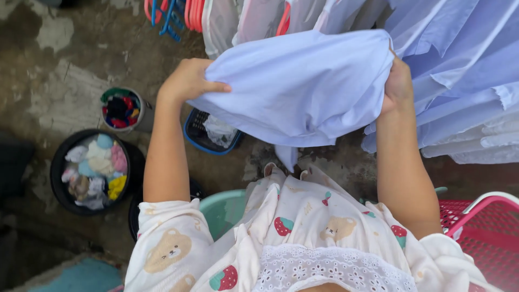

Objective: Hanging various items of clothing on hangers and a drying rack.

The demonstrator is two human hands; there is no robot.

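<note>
Currently I am gripping the pale blue shirt (pixel 297 86), left hand (pixel 189 81) and right hand (pixel 397 84) both clenched; shirt unhung, black tub (pixel 57 178) of small laundry waiting.

Rough, stained concrete floor (pixel 65 59) with pale patches lies in flat daylight. On it stand a black tub (pixel 59 184) of small coloured cloths, a small bucket (pixel 143 116), a blue basket (pixel 197 138), a teal basin (pixel 221 208) and a red basket (pixel 486 221); pale shirts (pixel 465 70) hang at the right

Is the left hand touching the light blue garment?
Touching. Head view: left hand grips the edge of the light blue garment, thumb pressed onto the fabric.
</note>
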